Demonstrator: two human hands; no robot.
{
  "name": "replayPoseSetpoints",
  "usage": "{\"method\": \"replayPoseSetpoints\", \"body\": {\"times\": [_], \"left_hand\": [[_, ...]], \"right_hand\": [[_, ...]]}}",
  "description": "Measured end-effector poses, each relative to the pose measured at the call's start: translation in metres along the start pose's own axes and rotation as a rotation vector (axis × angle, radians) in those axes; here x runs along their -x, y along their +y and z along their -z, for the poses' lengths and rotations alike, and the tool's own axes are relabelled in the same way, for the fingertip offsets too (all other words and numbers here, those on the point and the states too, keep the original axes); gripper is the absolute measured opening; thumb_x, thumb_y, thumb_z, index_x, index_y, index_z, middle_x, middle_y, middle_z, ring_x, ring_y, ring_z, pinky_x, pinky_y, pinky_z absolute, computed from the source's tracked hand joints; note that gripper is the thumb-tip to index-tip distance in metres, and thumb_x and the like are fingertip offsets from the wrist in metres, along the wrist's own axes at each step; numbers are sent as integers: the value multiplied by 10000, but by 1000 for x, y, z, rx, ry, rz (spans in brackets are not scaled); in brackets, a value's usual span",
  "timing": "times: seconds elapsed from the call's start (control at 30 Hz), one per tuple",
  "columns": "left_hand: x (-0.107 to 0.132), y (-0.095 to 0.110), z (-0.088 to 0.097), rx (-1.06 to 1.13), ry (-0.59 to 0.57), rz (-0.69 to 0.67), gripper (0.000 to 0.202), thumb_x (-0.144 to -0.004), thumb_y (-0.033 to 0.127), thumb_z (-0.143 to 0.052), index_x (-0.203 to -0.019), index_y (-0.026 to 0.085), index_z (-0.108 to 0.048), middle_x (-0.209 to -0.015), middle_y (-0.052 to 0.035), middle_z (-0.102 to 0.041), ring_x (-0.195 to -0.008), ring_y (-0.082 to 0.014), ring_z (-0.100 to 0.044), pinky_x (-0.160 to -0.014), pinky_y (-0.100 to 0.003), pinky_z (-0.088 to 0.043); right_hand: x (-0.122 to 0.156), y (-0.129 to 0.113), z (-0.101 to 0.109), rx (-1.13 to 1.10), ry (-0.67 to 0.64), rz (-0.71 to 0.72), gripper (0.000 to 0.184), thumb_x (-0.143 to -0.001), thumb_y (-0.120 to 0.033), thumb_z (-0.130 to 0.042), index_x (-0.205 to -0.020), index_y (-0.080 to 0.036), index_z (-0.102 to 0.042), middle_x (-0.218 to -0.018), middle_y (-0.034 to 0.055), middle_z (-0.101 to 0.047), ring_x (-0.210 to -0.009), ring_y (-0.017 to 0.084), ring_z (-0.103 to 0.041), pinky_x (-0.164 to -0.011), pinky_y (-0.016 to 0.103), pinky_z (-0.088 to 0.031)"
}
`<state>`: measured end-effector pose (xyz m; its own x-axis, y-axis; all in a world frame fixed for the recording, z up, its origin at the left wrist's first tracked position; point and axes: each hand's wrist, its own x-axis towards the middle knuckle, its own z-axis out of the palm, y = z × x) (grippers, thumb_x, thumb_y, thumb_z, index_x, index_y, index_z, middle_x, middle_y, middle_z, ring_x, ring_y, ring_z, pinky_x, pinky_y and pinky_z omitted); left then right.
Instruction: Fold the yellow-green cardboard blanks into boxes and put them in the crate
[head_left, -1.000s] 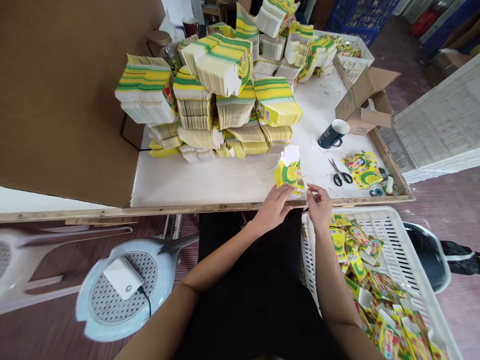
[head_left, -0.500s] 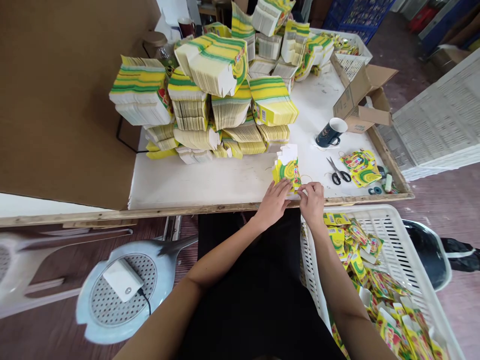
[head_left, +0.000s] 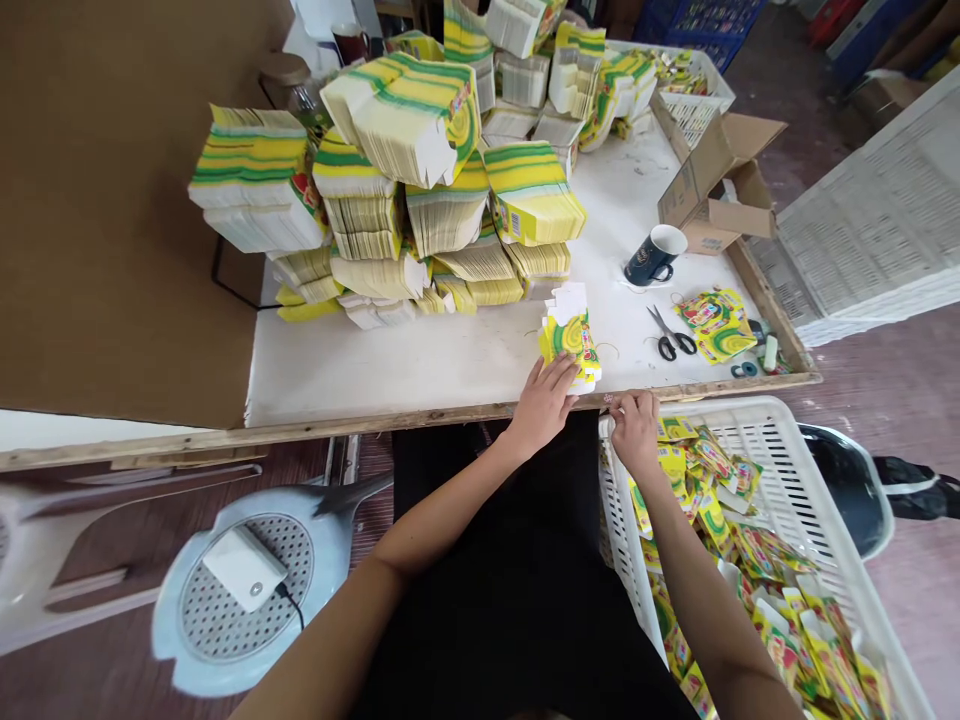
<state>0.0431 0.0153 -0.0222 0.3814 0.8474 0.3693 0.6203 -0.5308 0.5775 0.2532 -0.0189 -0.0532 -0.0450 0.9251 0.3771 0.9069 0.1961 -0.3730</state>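
Note:
My left hand (head_left: 546,400) rests with fingers laid flat on a small stack of flat yellow-green printed cartons (head_left: 571,336) at the near edge of the white table (head_left: 420,360). My right hand (head_left: 634,430) is curled closed just off the table edge, over the near corner of a white plastic crate (head_left: 787,470). What its fingers pinch is too small to make out. The crate holds several folded yellow-green cartons (head_left: 757,570).
Tall bundles of flat cartons (head_left: 405,190) fill the back of the table. A dark mug (head_left: 654,256), scissors (head_left: 671,335), loose cartons (head_left: 716,322) and an open cardboard box (head_left: 712,185) sit to the right. A brown board (head_left: 112,200) stands at the left; a round stool with a white device (head_left: 244,580) stands below.
My right hand went to the small carton stack beside my left hand, then drew back toward me and over the crate's corner. My left hand stayed on the stack.

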Motion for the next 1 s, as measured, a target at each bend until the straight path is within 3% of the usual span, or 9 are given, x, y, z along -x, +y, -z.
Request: {"method": "replayPoseSetpoints", "body": {"times": [0.17,0.27,0.4,0.6,0.8,1.0], "left_hand": [[8,2,-4,-7,22,-126,395,-981,62,-427,-1311,122,-636,-1433,-148,-642,-1415,-229,-548,-1244,-515,-384],[16,3,-8,21,69,-191,358,-998,85,-432,-1254,135,-678,-1372,-143,-685,-1368,-221,-595,-1210,-500,-439],[24,6,-12,53,118,-240,322,-1009,130,-472,-1253,130,-681,-1370,-154,-683,-1370,-232,-592,-1197,-497,-458],[24,2,-11,117,150,-230,348,-1013,129,-467,-1302,167,-657,-1329,-125,-715,-1357,-220,-604,-1221,-530,-423],[25,0,-11,175,273,-287,342,-997,82,-475,-1294,134,-635,-1268,-130,-745,-1284,-217,-663,-1145,-462,-525],[26,0,-13,270,230,-226,403,-1016,132,-463,-1400,200,-564,-1302,-126,-722,-1321,-234,-634,-1170,-527,-485]], "right_hand": [[-22,-18,-5,-217,101,-128,140,-939,-229,-487,-824,-221,-565,-893,97,-615,-899,275,-537,-871,447,-436],[-26,-28,-1,-311,157,-260,291,-1010,-418,-450,-904,-204,-618,-830,71,-649,-765,228,-563,-760,379,-456],[-23,-38,7,-543,139,-474,391,-889,-582,-638,-925,-194,-658,-769,30,-666,-642,168,-546,-649,316,-449],[-27,-48,8,-835,109,-562,472,-691,-576,-824,-917,-194,-665,-781,28,-676,-693,169,-596,-665,320,-491],[-33,-54,4,-867,128,-578,447,-677,-561,-841,-864,-198,-660,-750,20,-669,-686,166,-601,-657,315,-504],[-31,-49,1,-834,127,-572,423,-728,-580,-785,-845,-193,-663,-739,26,-676,-671,170,-601,-657,325,-500]]}}
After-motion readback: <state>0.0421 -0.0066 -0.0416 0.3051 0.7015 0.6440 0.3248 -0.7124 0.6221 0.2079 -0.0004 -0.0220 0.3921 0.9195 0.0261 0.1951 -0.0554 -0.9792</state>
